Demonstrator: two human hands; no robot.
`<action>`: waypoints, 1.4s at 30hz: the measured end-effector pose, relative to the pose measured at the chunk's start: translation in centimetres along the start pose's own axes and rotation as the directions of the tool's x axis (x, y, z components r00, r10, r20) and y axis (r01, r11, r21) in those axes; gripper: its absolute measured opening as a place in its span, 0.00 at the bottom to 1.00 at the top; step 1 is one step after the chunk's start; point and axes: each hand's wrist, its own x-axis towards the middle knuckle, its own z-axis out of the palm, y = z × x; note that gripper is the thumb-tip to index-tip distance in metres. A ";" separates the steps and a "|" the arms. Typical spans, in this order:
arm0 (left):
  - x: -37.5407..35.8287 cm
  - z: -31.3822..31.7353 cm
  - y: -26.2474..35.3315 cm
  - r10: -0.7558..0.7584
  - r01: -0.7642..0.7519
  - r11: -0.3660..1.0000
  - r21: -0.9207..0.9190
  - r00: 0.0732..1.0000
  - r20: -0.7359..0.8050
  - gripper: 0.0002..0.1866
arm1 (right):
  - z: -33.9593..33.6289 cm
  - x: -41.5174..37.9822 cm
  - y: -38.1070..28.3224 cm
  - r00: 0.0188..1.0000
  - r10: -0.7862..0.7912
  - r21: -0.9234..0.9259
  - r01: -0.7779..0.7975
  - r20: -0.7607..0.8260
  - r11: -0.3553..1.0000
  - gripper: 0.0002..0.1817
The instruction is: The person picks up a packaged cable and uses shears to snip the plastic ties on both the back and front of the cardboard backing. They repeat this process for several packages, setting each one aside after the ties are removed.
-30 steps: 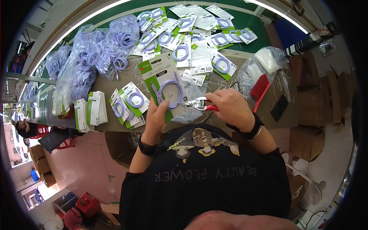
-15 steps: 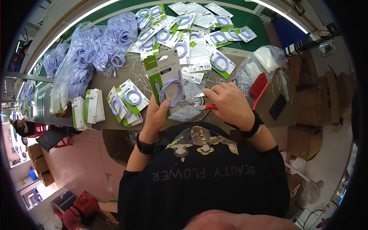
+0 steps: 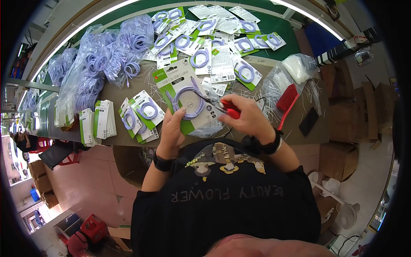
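Observation:
My left hand [image 3: 172, 130] grips the lower left edge of a carded USB-C cable [image 3: 180, 81], thumb on its front. A lilac cable coil [image 3: 174, 99] is fastened to this green and white card, which leans over the bench. Red-handled cutting pliers [image 3: 231, 111] are in my closed right hand [image 3: 250, 116]. Their dark jaws point left and overlap the coil's upper right side in this view. Behind the card lies a crumpled clear plastic bag [image 3: 209, 128].
More carded cables [image 3: 222, 51] spread over the back of the bench. Bags of lilac cables [image 3: 102, 55] lie at left, near stacked cards [image 3: 105, 120]. At right are a red brush [image 3: 287, 98], a dark phone [image 3: 308, 121], a bag of white ties [image 3: 295, 68] and loose ties.
The card has tilted and shifted, now showing its front more fully. My right hand has moved slightly left, bringing the pliers' jaws from beside the card to over the coil.

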 end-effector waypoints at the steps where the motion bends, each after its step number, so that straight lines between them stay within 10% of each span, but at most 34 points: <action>1: 0.1 0.0 -0.2 0.003 -0.003 1.000 0.000 1.000 0.004 0.20 | 1.2 0.2 -0.3 0.998 -0.015 0.007 0.015 -0.055 1.000 0.21; 11: 0.7 -0.4 -1.6 0.121 -0.127 0.990 -0.064 0.988 -0.091 0.19 | 8.0 1.9 1.5 0.963 -0.037 -0.026 0.031 -0.266 0.999 0.19; 17: 0.0 -12.7 1.6 0.255 -0.268 0.963 0.002 0.912 -0.322 0.20 | 7.5 2.2 3.7 0.973 0.047 -0.004 -0.049 -0.224 0.999 0.19; 18: -0.1 -16.6 1.7 0.331 -0.254 0.937 0.242 0.868 -0.371 0.21 | 7.2 2.1 4.4 0.980 0.092 0.008 -0.092 -0.177 0.996 0.20; 19: -0.3 -20.3 1.6 0.413 -0.209 0.859 0.467 0.821 -0.393 0.24 | 7.0 1.8 5.1 0.981 0.140 0.019 -0.139 -0.132 0.990 0.21; 21: -0.8 -21.7 3.4 0.715 0.413 0.027 0.910 0.628 -0.306 0.30 | 6.6 0.9 5.8 0.976 0.170 0.039 -0.167 -0.132 0.985 0.22; 25: 4.3 -17.0 5.2 0.550 0.129 0.116 0.985 0.817 -0.172 0.31 | 6.1 -2.1 7.2 0.956 0.284 0.173 -0.268 -0.070 0.948 0.25; 29: 13.6 -15.1 1.1 0.318 -0.146 -0.072 0.987 0.934 0.161 0.24 | 4.8 -3.8 7.8 0.936 0.350 0.264 -0.332 -0.024 0.906 0.27; 32: 18.8 -15.1 -1.3 0.145 0.147 -0.278 0.949 0.983 -0.109 0.23 | 4.3 -5.4 7.7 0.951 0.298 0.124 -0.288 -0.078 0.950 0.28; 37: 19.9 -15.0 -1.1 0.027 0.148 -0.313 0.938 0.989 -0.147 0.22 | 3.6 -7.4 8.1 0.897 0.404 0.253 -0.355 -0.179 0.900 0.29; 40: 19.9 -18.5 0.5 -0.335 0.188 0.172 0.967 0.934 -0.122 0.18 | 3.8 -8.4 8.5 0.864 0.466 0.419 -0.358 -0.191 0.834 0.30; 42: 17.3 -18.7 3.0 -0.237 0.173 0.298 0.939 0.966 -0.103 0.17 | 3.7 -8.0 8.4 0.856 0.478 0.513 -0.326 -0.197 0.794 0.30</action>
